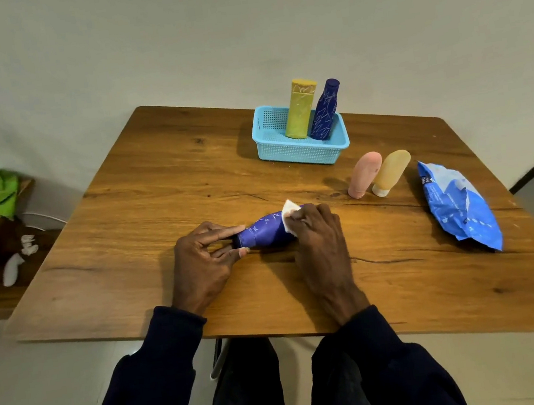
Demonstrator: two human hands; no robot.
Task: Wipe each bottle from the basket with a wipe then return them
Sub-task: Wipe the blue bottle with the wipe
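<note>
The left hand [198,262] pinches the dark capped end of a purple plastic bottle [266,233] between index finger and thumb, its other fingers [222,262] loosely curled below. The bottle lies on its side on the brown wooden counter [162,189], spanning the gap between the left fingers and the right ones. The right hand [318,239] grips a folded white wipe [289,218], fingers curled over it and pressing it onto the bottle's wider end; one corner of the wipe sticks out past the knuckles. Beyond the right fingers and off to their right, a pink rounded plastic bottle [363,174] and an orange-yellow rounded plastic bottle [390,170] stand cap-down, just beside each other. Further right lies a crumpled blue wipes packet [460,207]. Well beyond both sets of fingers sits a light blue perforated plastic basket [300,153] holding a tall yellow bottle [299,109] and a dark blue patterned bottle [324,109], both upright, side by side.
</note>
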